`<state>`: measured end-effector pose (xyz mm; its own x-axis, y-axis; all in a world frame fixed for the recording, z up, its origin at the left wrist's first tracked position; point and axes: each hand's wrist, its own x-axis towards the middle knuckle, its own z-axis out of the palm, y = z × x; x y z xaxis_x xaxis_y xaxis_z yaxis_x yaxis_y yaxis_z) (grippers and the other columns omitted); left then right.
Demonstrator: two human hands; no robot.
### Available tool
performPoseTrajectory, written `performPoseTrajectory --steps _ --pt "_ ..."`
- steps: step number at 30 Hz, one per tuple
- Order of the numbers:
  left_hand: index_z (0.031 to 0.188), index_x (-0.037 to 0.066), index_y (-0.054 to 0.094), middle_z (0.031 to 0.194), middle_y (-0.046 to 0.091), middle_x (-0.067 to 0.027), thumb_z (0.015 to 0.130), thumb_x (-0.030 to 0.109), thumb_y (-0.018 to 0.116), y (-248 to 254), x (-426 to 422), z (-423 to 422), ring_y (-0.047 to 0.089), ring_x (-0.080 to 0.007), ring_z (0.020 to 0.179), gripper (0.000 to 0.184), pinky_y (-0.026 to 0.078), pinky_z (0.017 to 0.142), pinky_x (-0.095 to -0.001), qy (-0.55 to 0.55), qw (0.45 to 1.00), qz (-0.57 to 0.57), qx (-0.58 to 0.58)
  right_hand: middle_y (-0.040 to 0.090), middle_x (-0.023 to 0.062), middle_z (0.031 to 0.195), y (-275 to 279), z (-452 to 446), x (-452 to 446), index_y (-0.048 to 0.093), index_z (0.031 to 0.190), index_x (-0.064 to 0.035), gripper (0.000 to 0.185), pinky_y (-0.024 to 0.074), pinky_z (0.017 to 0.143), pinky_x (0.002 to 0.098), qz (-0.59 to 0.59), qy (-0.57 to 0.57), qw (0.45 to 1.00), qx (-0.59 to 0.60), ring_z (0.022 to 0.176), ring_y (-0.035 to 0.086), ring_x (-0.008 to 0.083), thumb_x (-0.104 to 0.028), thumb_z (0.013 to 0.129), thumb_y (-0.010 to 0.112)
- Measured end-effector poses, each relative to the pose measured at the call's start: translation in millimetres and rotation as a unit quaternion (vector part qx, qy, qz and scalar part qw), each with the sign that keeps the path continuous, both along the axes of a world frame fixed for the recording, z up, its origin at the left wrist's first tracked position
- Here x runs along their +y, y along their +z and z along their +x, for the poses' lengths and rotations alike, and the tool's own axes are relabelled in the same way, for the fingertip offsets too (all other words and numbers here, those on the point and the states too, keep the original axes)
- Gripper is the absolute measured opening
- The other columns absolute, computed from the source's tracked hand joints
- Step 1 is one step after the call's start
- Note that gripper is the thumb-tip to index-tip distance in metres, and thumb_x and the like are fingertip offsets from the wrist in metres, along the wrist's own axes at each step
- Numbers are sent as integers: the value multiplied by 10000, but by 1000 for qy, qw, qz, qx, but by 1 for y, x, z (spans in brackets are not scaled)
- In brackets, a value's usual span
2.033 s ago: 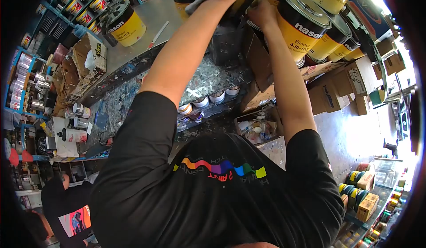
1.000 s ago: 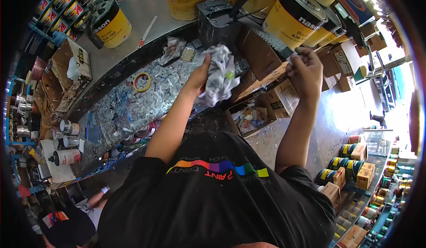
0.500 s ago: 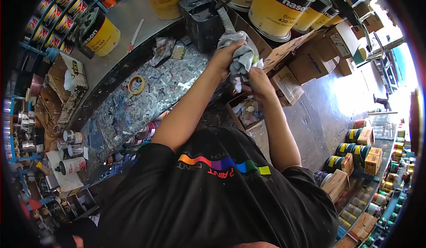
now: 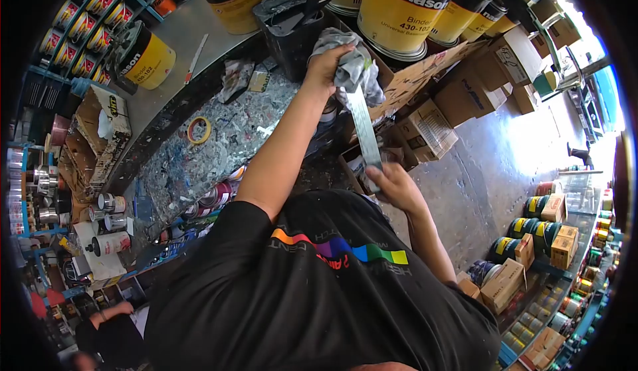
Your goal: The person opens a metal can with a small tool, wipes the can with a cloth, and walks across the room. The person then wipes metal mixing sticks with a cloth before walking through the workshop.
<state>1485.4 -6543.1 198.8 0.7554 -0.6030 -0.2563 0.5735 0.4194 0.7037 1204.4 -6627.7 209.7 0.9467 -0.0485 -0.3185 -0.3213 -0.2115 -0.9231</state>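
Note:
My left hand point(image 4: 323, 70) is closed around a crumpled grey-white rag point(image 4: 360, 72) in front of the row of cans. The rag is wrapped round the far part of a long flat grey paint stirring stick point(image 4: 364, 128). My right hand point(image 4: 401, 188), nearer my body, grips the stick's near end, thumb on top. The stick slants between both hands, its far tip hidden in the rag. Just beyond my left hand stands a dark paint-crusted square container point(image 4: 290, 49), with dark tools resting in its top.
Yellow-and-black Nason cans point(image 4: 402, 15) line the back. On the paint-spattered bench point(image 4: 229, 128) lies a roll of yellow tape point(image 4: 199, 130). A knife-like tool point(image 4: 196, 59) lies on the grey counter. Cardboard boxes point(image 4: 465, 92) stand at right. Another person's arm point(image 4: 111, 314) shows lower left.
My right hand has moved away from the rag toward my body, gripping the stick's near end. A long bare length of stick now shows between the hands; my left hand stays on the rag.

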Motion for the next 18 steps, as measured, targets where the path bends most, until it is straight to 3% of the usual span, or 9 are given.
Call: performPoseTrajectory --steps 2,5,12,15,18 --pt "1082 49 647 966 692 -79 829 104 763 6 3 -13 697 -217 841 284 584 753 -357 58 998 26 -22 452 17 540 10 -20 -17 530 696 -21 450 360 457 321 -3 17 999 32 482 439 116 -343 1006 574" --pt "1112 47 641 971 692 -80 827 110 769 1 19 -34 699 -223 856 318 584 776 -365 108 994 -15 -15 447 -18 513 37 -26 -39 529 692 -36 452 330 430 299 6 61 995 79 448 415 86 -359 1005 576" --pt "1104 56 650 1016 683 -67 819 108 782 -9 79 -48 686 -202 892 318 572 787 -349 263 963 -15 -48 501 -1 490 53 12 -61 579 715 -31 422 378 434 278 -49 222 969 94 439 508 84 -339 1003 578" --pt "1135 52 657 1057 681 -43 826 107 783 -13 110 -41 674 -189 924 338 540 827 -329 324 941 11 -99 543 12 532 59 27 -56 633 785 -8 361 407 449 274 -39 207 974 87 460 535 90 -302 992 597" --pt "1079 22 692 1058 705 -63 843 146 771 -26 154 -19 672 -203 961 278 511 865 -335 391 816 201 -375 583 27 587 61 40 -47 677 884 15 273 433 465 269 -67 134 989 0 482 553 93 -240 969 628"
